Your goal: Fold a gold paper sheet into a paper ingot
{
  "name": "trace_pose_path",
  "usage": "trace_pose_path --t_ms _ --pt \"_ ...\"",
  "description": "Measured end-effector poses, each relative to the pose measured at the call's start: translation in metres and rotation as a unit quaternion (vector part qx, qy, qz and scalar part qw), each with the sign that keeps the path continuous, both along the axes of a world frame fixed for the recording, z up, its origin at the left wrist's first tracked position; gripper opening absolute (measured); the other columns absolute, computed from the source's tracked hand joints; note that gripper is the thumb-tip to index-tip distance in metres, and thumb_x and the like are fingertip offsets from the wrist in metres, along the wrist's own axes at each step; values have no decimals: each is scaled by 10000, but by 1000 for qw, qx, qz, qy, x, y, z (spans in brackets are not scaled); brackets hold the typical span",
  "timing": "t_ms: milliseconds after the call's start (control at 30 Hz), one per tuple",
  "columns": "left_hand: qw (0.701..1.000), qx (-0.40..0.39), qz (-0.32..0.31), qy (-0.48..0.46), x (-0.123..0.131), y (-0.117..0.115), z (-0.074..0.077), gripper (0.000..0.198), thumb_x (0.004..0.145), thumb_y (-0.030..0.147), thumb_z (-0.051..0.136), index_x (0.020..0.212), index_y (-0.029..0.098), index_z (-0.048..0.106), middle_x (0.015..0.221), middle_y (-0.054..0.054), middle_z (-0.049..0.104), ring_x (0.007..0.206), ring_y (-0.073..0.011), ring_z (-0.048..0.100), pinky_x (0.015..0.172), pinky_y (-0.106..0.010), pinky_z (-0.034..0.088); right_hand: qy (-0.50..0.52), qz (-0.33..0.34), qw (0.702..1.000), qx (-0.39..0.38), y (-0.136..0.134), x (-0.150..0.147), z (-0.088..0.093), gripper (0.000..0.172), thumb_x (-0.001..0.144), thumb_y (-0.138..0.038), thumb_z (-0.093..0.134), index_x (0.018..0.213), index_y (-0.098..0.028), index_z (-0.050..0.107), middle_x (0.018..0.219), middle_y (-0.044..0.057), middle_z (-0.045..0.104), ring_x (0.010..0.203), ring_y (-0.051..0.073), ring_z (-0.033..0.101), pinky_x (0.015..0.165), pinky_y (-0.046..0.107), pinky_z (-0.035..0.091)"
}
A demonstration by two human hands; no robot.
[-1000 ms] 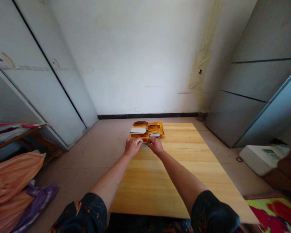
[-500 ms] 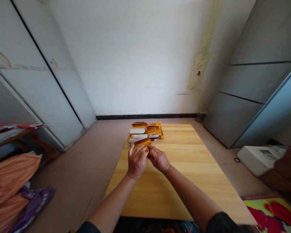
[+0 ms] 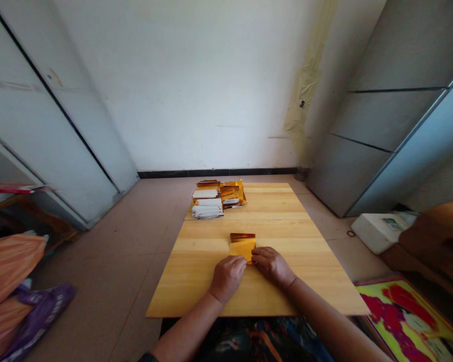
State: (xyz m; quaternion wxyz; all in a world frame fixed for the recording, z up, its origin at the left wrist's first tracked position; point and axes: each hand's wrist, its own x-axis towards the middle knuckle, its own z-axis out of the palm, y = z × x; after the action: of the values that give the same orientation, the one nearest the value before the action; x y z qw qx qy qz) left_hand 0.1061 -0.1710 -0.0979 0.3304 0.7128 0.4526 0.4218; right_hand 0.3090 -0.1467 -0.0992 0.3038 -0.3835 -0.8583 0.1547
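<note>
A sheet of shiny gold paper (image 3: 243, 246) lies on the wooden table (image 3: 196, 296), its far end showing a darker brown band. My left hand (image 3: 228, 276) has its fingers closed on the sheet's near left corner. At the near right corner, my right hand (image 3: 274, 265) pinches the edge between thumb and fingers. The near edge looks slightly turned up between the hands. Farther off, at the table's far left, sit stacked folded papers (image 3: 207, 207), white and gold, beside more gold papers (image 3: 234, 192).
Left of the table are orange and purple bags (image 3: 49, 306) on the floor. A grey refrigerator (image 3: 366, 151) stands at the right, with a white box (image 3: 377, 231) nearer. A colourful mat (image 3: 407, 311) lies at the lower right.
Both hands have come back from the stack toward me. They now grip a flat gold sheet near the table's front. The view has shifted slightly.
</note>
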Motion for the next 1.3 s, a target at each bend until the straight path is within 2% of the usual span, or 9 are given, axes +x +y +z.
trace_pose_path --t_ms 200,400,533,700,833,1000,1067,1200,1300 --pt "991 -47 118 43 0 16 4 142 786 310 542 660 246 552 644 -10 610 653 -171 570 668 -269 424 141 -100 979 -104 9 -11 -6 146 806 -331 564 842 -244 675 871 65 708 805 204 641 783 349 496" --pt "972 -104 180 -110 -8 33 21 221 799 433 503 729 225 476 623 35 523 615 -135 523 579 -230 380 367 -224 871 -237 23 -10 1 368 642 -340 658 987 -216 619 893 47 682 761 199 628 691 332 518" --pt "879 -227 105 -406 -3 32 34 309 721 473 611 801 219 455 739 29 596 662 -128 589 578 -224 440 472 -207 778 -358 15 -16 20 570 633 -408 716 1144 -241 527 1146 96 619 935 224 633 722 364 545" --pt "803 -273 53 -527 12 18 38 332 650 352 721 832 213 480 833 14 655 767 -137 641 649 -235 492 514 -94 662 -537 5 -37 29 424 752 -516 616 1023 -193 563 807 60 668 630 173 646 575 326 549" --pt "829 -300 71 -467 16 4 25 480 612 354 730 1012 216 503 1001 -52 670 815 -179 662 639 -259 505 569 -149 689 -423 22 -31 21 430 553 -208 744 948 -204 574 842 14 669 692 158 633 593 263 537" --pt "867 -431 49 -246 7 -8 9 351 649 381 676 857 191 466 764 -42 677 643 -164 662 563 -239 473 220 -268 876 -334 54 -8 15 522 646 -169 605 1164 -160 541 752 -9 629 564 122 576 494 218 461" --pt "892 -432 34 -128 0 -10 8 265 727 406 594 805 183 474 672 -29 658 567 -155 634 531 -240 457 120 -273 905 -303 64 -4 15 530 638 -134 611 1166 -150 561 791 4 638 617 126 590 544 219 467" --pt "982 -156 39 99 -10 -1 15 91 778 235 495 749 175 556 736 -41 667 719 -173 640 701 -308 505 52 -252 928 -269 79 -5 17 607 583 -74 659 1175 -182 582 943 26 660 778 150 614 690 234 484" --pt "976 71 -59 195 -10 17 20 269 776 110 480 987 194 625 1147 -76 645 1130 -200 550 1000 -371 417 5 -239 939 -247 90 -7 19 587 557 -33 658 1124 -177 618 1027 54 655 826 172 622 738 257 488"
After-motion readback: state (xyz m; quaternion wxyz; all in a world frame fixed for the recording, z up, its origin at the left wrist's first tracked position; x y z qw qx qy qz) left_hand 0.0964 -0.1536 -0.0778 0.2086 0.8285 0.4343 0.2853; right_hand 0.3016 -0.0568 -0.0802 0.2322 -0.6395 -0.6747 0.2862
